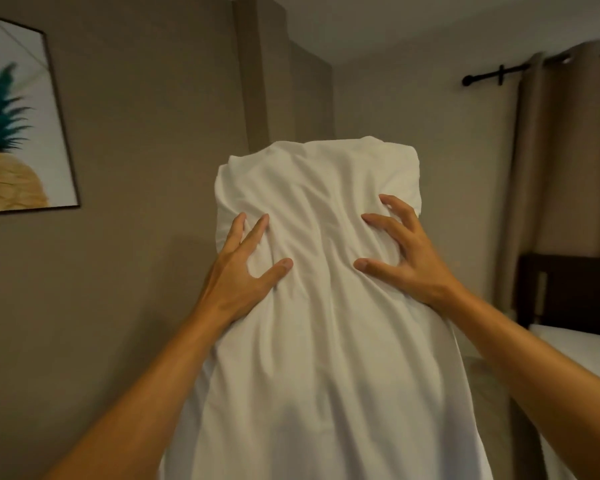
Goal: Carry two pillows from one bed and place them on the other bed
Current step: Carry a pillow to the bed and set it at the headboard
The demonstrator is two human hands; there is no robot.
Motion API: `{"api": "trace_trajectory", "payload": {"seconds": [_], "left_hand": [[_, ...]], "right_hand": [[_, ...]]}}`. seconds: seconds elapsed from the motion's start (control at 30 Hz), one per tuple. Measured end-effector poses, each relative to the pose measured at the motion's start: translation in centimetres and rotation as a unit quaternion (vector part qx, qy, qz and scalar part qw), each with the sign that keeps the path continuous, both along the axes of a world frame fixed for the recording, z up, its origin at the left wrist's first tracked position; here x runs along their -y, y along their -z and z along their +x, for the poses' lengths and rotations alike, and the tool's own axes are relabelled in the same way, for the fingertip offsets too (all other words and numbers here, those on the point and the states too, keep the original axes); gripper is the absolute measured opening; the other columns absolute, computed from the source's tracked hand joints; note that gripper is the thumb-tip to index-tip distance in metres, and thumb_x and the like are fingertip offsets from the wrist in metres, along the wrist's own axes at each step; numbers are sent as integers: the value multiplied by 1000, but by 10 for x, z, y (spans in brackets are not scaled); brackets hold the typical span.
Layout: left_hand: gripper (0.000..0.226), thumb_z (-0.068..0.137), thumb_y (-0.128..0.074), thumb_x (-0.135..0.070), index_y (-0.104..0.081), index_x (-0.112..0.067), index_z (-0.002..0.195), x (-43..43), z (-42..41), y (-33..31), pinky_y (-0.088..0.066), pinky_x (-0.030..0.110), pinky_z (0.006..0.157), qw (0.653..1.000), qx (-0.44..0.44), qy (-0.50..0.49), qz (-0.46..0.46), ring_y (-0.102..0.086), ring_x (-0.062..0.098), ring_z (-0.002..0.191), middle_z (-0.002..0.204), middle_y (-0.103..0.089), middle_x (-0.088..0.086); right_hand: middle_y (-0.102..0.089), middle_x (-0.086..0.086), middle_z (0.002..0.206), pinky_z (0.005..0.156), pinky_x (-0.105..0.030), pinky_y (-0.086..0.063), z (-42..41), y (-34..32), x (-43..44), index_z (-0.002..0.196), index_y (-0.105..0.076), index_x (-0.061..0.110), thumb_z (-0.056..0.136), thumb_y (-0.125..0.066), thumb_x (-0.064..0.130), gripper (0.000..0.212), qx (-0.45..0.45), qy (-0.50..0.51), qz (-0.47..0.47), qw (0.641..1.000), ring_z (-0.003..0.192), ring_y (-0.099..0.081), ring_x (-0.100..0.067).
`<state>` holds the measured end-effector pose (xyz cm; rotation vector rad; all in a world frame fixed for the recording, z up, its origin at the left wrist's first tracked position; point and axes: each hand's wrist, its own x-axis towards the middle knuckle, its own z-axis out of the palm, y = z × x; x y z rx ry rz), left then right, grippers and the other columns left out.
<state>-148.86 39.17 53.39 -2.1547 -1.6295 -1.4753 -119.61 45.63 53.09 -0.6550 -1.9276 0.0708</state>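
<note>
A white pillow (pixel 323 341) in a wrinkled case is held upright in front of me, filling the middle of the view from the bottom edge up to mid-height. My left hand (pixel 243 271) grips its left side with fingers dug into the fabric. My right hand (pixel 402 251) grips its right side the same way. At the far right, a bed (pixel 582 344) with a white sheet and a dark headboard (pixel 568 289) shows partly. A second pillow is not in view.
A framed pineapple picture (pixel 14 123) hangs on the grey wall at left. Beige curtains (pixel 568 168) on a black rod (pixel 492 76) hang at the right, behind the bed. A wall corner stands straight ahead, behind the pillow.
</note>
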Motion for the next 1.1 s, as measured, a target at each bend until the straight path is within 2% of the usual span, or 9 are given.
{"api": "trace_trajectory", "payload": {"seconds": [0.17, 0.33, 0.43, 0.6, 0.8, 0.97, 1.1], "left_hand": [[80, 80, -63, -65, -21, -55, 148, -100, 12, 16, -31, 35, 115, 999, -11, 43, -5, -24, 9, 146, 163, -2, -20], [80, 81, -64, -61, -24, -52, 149, -199, 34, 11, -26, 27, 114, 997, -16, 75, -13, -20, -5, 140, 163, -2, -19], [79, 83, -66, -57, -25, -50, 149, -254, 52, 12, -25, 27, 114, 995, -13, 99, -15, -20, 4, 146, 164, -3, -18], [79, 82, -64, -61, -24, -51, 150, -339, 92, 19, -27, 31, 115, 990, -23, 141, -15, -19, 5, 147, 163, -4, -19], [79, 82, -63, -63, -24, -51, 150, -449, 152, 21, -26, 31, 116, 977, -15, 210, -16, -19, 6, 147, 164, -3, -18], [80, 81, -62, -65, -22, -52, 149, -549, 204, 15, -27, 34, 117, 964, -12, 267, -9, -17, 8, 148, 164, -3, -18], [79, 83, -62, -62, -23, -49, 150, -626, 257, -3, -26, 29, 114, 947, -21, 319, 13, -17, 7, 148, 163, -3, -18]], "right_hand": [[-18, 20, 157, 113, -30, -27, 18, 24, -76, 135, -53, 39, 73, -73, 63, 70, -3, 38, -14, 999, 146, -19, -1], [-18, 20, 157, 114, -31, -29, 41, 20, -155, 135, -53, 39, 74, -75, 60, 68, 4, 78, -20, 997, 145, -20, 2], [-17, 20, 158, 113, -30, -29, 58, 19, -191, 136, -52, 38, 75, -74, 60, 69, 2, 109, -33, 993, 145, -20, 0], [-17, 20, 158, 110, -28, -29, 99, 26, -245, 137, -51, 39, 76, -74, 59, 68, 5, 157, -37, 987, 144, -22, -2], [-16, 22, 157, 101, -11, -25, 155, 23, -319, 137, -51, 39, 76, -74, 58, 67, 15, 216, -38, 976, 140, -22, 5], [-16, 21, 158, 101, -12, -26, 193, 11, -381, 137, -52, 37, 75, -72, 60, 69, 27, 273, -37, 961, 141, -22, 3], [-15, 22, 158, 102, -14, -26, 233, -5, -424, 137, -51, 38, 77, -73, 58, 67, 17, 339, -17, 941, 142, -21, 2]]}}
